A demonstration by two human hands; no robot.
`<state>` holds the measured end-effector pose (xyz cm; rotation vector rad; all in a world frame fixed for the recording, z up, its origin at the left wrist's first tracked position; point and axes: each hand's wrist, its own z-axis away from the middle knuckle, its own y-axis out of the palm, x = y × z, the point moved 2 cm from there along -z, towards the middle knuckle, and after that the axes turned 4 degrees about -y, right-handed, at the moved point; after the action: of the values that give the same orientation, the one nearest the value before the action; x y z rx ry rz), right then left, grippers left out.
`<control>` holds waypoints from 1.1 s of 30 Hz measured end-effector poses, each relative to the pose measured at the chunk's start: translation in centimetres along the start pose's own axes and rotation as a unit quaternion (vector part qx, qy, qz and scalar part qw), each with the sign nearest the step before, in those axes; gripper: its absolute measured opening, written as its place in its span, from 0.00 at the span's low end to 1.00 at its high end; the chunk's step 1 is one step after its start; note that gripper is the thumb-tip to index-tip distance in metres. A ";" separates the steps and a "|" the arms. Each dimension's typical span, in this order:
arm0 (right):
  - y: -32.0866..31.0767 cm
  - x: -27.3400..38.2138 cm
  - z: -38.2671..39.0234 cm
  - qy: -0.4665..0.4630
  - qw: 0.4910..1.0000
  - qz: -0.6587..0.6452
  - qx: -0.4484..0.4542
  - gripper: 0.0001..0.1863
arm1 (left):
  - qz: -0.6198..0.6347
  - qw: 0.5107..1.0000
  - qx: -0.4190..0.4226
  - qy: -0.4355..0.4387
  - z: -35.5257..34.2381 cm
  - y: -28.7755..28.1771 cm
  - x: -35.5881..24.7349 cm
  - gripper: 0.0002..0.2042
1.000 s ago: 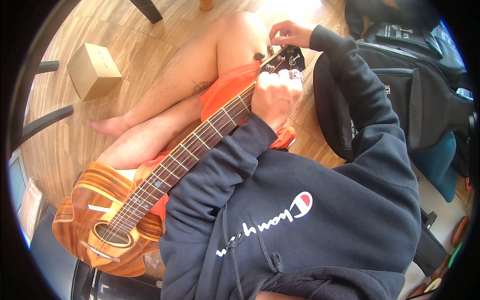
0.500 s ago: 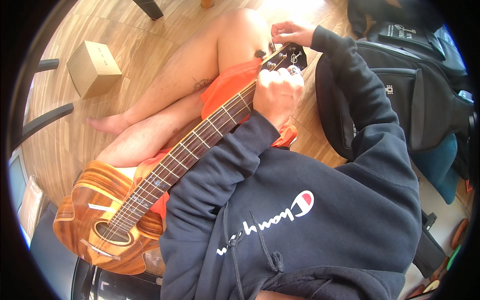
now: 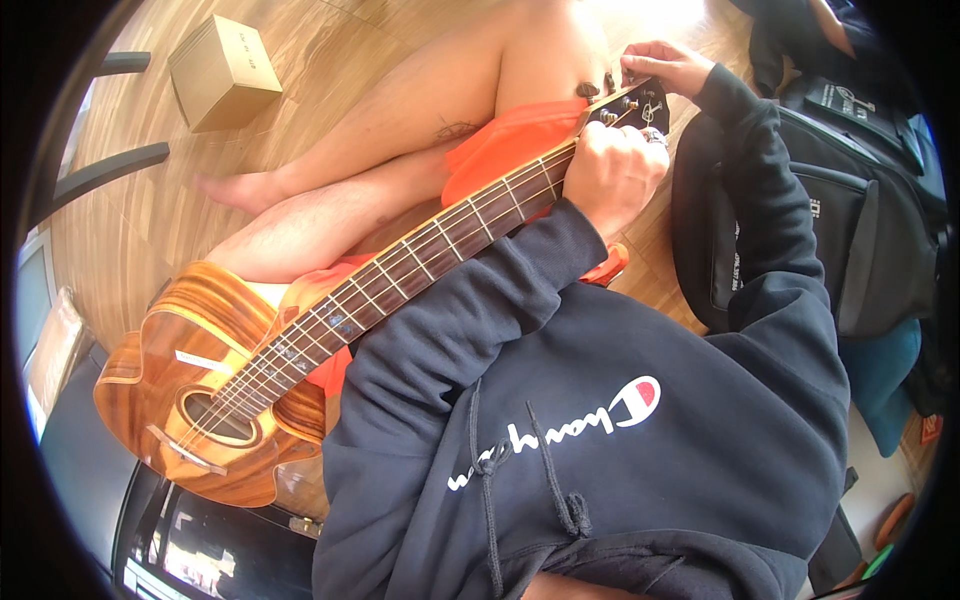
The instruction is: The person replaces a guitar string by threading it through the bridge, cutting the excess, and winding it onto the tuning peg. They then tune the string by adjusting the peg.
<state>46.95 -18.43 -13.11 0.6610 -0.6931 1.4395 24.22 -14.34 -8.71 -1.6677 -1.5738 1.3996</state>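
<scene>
Now the left hand (image 3: pixel 622 172) is wrapped tight around the guitar (image 3: pixel 300 340) neck by the headstock, while the right hand (image 3: pixel 668 66) pinches a tuning peg; the guitar lies across the lap.

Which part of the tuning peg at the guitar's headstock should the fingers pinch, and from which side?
Probably pinch the peg's flat button, not its post, between thumb and forefinger, coming from the far edge of the headstock, where the right hand already is. The pegs stick out sideways there, and the left hand wraps the neck just below, blocking the near side.
</scene>
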 end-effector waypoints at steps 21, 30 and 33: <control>0.1 -0.9 0.5 -0.075 0.992 -0.048 -0.086 0.16 | 0.015 1.000 0.011 -0.001 0.0 -0.2 0.2 0.05; 0.3 -0.1 0.9 -0.036 0.988 -0.072 -0.131 0.20 | 0.003 1.000 0.015 -0.003 -0.1 -0.2 0.2 0.05; 0.4 -0.3 0.7 -0.041 0.988 -0.062 -0.135 0.20 | -0.006 1.000 0.017 -0.004 -0.1 0.0 0.3 0.05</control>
<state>46.50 -19.18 -12.86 0.5428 -0.8780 1.1825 24.24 -14.03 -8.80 -1.6330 -1.5532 1.4216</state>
